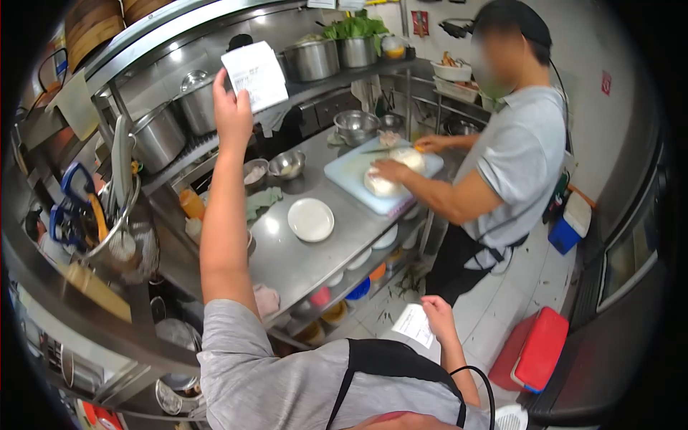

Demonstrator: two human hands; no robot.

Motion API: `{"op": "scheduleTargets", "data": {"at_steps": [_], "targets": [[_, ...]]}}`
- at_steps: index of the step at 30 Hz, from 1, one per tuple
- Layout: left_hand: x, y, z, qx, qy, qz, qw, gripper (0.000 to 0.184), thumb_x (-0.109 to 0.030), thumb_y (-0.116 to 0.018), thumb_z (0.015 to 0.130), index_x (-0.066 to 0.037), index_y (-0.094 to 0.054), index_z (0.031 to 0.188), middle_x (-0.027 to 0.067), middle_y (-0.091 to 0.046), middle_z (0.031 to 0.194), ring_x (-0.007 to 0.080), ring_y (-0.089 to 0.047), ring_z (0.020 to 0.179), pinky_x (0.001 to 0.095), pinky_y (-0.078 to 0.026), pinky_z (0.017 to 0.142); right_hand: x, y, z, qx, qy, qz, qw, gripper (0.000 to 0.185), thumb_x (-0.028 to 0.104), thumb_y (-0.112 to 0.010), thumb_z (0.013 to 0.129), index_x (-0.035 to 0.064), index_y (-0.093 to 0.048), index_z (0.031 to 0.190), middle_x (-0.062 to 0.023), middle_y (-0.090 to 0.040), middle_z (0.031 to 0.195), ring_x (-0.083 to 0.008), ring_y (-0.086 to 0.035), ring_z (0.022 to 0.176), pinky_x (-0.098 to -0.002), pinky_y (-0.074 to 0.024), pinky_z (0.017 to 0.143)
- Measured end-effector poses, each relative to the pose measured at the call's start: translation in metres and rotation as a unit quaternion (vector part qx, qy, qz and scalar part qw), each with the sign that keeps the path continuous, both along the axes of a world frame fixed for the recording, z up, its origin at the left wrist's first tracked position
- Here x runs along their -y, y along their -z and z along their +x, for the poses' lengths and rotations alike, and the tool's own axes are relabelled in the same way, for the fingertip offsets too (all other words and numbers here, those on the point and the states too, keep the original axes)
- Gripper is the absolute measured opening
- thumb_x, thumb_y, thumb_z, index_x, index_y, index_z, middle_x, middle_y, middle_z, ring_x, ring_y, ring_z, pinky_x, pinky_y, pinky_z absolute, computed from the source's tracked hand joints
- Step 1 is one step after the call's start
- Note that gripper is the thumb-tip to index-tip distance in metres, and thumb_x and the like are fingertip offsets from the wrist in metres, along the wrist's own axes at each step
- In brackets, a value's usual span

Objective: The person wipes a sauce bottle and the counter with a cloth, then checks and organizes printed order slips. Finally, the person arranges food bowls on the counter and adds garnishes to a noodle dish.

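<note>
My left hand (pixel 233 115) is raised at the end of an outstretched arm, level with the upper shelf. Its thumb and fingers pinch a printed paper receipt (pixel 256 77), apparently more than one sheet. Lower down, near my apron (pixel 394 362), my right hand (pixel 439 319) grips a smaller printed receipt slip (pixel 414 325) by its edge. The print on both is too small to read. Between my arms lies a steel counter (pixel 279 254) with a round white plate (pixel 311 219) on it, touched by neither hand.
Across the counter a co-worker (pixel 502 150) cuts a large pale vegetable (pixel 383 179) with a knife (pixel 387 149) on a white cutting board (pixel 351 168). Metal bowls (pixel 357 127) stand behind. Steel pots (pixel 159 136) line the shelf. A red cooler box (pixel 530 350) is on the floor.
</note>
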State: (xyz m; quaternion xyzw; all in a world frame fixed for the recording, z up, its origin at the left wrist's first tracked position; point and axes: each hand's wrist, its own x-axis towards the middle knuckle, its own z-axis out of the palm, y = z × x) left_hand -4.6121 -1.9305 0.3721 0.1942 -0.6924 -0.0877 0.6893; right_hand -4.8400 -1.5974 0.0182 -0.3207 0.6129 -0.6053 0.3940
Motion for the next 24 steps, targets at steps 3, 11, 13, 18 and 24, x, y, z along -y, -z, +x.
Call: {"op": "scheduleTargets", "data": {"at_steps": [3, 11, 13, 18, 24], "targets": [[0.044, -0.06, -0.004, 0.028, -0.097, -0.031, 0.994, 0.05, -0.007, -0.042, 0.076, -0.007, -0.023, 0.122, 0.0138, -0.058, 0.074, 0.0136, -0.052, 0.053, 0.0254, -0.041, 0.046, 0.028, 0.021, -0.025, -0.013, 0.044, -0.003, 0.999, 0.015, 0.01, -0.049, 0.077, -0.0002, -0.054, 0.088, 0.0007, -0.052, 0.068, -0.004, -0.045, 0.059, -0.0175, -0.036, 0.051], [0.128, -0.14, -0.006, -0.014, -0.215, -0.063, 0.974, 0.03, -0.011, -0.044, 0.071, -0.008, -0.05, 0.1, 0.0147, -0.058, 0.089, 0.0278, -0.055, 0.082, 0.0327, -0.041, 0.075, 0.086, 0.04, -0.047, 0.061, 0.053, 0.035, 0.996, 0.012, 0.009, -0.051, 0.078, 0.001, -0.054, 0.086, 0.0024, -0.05, 0.068, -0.0039, -0.043, 0.058, -0.0174, -0.035, 0.052], [0.134, -0.153, -0.002, -0.004, -0.22, -0.095, 0.971, 0.028, -0.008, -0.046, 0.071, -0.002, -0.051, 0.099, 0.0054, -0.052, 0.067, 0.0092, -0.047, 0.046, 0.0239, -0.037, 0.042, 0.101, 0.038, -0.052, 0.074, 0.031, 0.028, 0.996, 0.012, 0.009, -0.051, 0.078, 0.0009, -0.054, 0.086, 0.0017, -0.051, 0.068, -0.0043, -0.044, 0.058, -0.018, -0.0359, 0.053], [0.12, -0.156, -0.006, -0.052, -0.17, -0.045, 0.983, 0.036, -0.006, -0.049, 0.07, 0.0, -0.045, 0.106, 0.0089, -0.052, 0.074, 0.0113, -0.048, 0.047, 0.0227, -0.042, 0.044, 0.132, 0.029, -0.065, 0.078, -0.011, 0.023, 0.997, 0.012, 0.008, -0.051, 0.077, 0.0008, -0.054, 0.086, 0.0006, -0.052, 0.069, -0.0048, -0.045, 0.059, -0.0182, -0.0368, 0.054], [0.105, -0.125, 0.004, -0.077, -0.122, -0.017, 0.989, 0.05, -0.003, -0.05, 0.07, 0.003, -0.031, 0.115, 0.0162, -0.056, 0.083, 0.0128, -0.053, 0.049, 0.0212, -0.041, 0.042, 0.146, 0.029, -0.08, 0.083, -0.053, 0.026, 0.995, 0.012, 0.007, -0.051, 0.077, 0.0006, -0.054, 0.086, 0.0006, -0.052, 0.069, -0.0047, -0.045, 0.058, -0.0181, -0.0369, 0.053]]}}
